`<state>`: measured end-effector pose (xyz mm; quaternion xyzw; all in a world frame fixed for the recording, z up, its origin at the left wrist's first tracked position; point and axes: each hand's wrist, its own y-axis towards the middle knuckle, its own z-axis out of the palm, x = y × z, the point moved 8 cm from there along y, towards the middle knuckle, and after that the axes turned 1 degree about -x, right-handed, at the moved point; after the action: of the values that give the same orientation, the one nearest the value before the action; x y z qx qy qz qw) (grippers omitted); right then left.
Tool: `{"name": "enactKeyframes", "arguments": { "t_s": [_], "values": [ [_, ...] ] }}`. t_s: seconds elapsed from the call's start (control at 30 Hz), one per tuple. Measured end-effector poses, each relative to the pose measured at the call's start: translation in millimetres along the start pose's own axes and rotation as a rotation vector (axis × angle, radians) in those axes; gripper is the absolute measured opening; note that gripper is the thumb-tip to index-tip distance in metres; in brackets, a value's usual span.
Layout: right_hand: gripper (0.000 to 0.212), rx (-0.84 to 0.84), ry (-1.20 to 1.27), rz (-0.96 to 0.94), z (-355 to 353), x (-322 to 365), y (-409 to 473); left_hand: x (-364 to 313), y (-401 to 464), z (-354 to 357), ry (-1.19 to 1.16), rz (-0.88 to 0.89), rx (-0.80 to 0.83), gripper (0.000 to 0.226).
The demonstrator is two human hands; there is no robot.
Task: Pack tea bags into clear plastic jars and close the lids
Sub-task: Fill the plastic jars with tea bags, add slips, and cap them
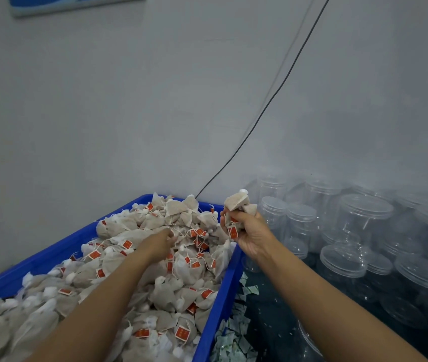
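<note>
From the head view, your right hand [247, 231] hovers over the right rim of the blue crate [223, 304], fingers curled tight around a bunch of tea bags [237, 202] that stick out above your knuckles. Your left hand [159, 244] reaches into the crate's heaped tea bag pile [119, 291], fingertips pinching among strings and red tags. Lidded clear jars [364, 231] crowd right of the crate.

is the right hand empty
No, the right hand grips a small bunch of tea bags above the edge of the blue crate.
</note>
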<state>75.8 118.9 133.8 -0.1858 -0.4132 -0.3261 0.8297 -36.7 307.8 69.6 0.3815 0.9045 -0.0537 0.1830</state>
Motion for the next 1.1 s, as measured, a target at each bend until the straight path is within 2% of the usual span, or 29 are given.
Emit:
{"name": "enactKeyframes", "arguments": {
  "t_s": [0.07, 0.2, 0.33, 0.43, 0.6, 0.67, 0.8, 0.9, 1.1],
  "values": [
    [0.02, 0.011, -0.003, 0.015, 1, -2, -1, 1, 6, 0, 0.111, 0.011, -0.085, 0.035],
    [0.02, 0.028, -0.028, 0.033, 1, -4, 0, -5, 12, 25, 0.247, 0.038, -0.022, 0.025],
    [0.022, 0.002, -0.028, 0.034, -2, 0, 2, -4, 19, 31, 0.207, 0.014, -0.093, 0.024],
    [0.023, 0.017, 0.081, 0.051, -1, 7, -1, -7, 17, 23, -0.031, 0.015, -0.175, 0.009],
    [0.021, 0.049, 0.289, 0.03, -3, 46, -16, -41, -4, -42, -0.373, 0.124, -0.368, 0.013],
    [0.022, 0.059, 0.307, -0.005, -6, 70, -27, -66, -19, -71, -0.545, 0.207, -0.38, 0.013],
    [0.02, 0.051, 0.283, -0.097, -26, 117, -59, -132, -61, -105, -0.757, 0.323, -0.285, 0.012],
    [0.02, 0.021, 0.267, -0.141, -48, 140, -86, -188, -96, -91, -0.649, 0.391, -0.128, 0.014],
    [0.02, -0.036, 0.23, -0.139, -83, 149, -130, -256, -143, -2, -0.378, 0.473, 0.182, 0.018]
  ]
}}
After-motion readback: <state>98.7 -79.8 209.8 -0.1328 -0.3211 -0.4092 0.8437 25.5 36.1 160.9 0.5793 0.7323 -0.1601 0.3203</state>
